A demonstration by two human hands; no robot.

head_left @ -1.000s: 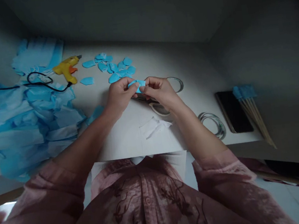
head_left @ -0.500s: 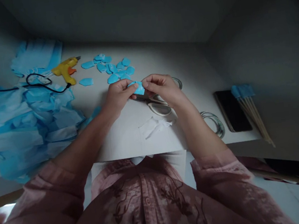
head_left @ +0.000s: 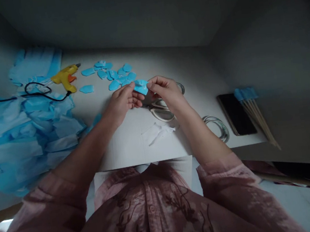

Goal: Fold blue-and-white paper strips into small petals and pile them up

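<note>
Both hands meet over the white table [head_left: 124, 146] on a small blue paper piece [head_left: 141, 86]. My left hand [head_left: 121, 103] pinches its left edge with fingers curled. My right hand [head_left: 165, 91] pinches its right edge between thumb and fingertips. Just beyond the hands lie several cut blue paper pieces [head_left: 113, 76]. White-handled scissors [head_left: 158, 111] rest on the table under my right hand.
A yellow glue gun [head_left: 65, 77] with a black cord lies at the back left beside a heap of blue tissue paper [head_left: 12, 129]. To the right are wire rings [head_left: 215, 127], a black phone [head_left: 235, 113] and wooden sticks with blue tips [head_left: 253, 113]. White scraps [head_left: 157, 132] lie near the front edge.
Both hands have kept hold of the blue piece and turned it slightly; the piece now sits a little higher between the fingertips. The view has shifted a little.
</note>
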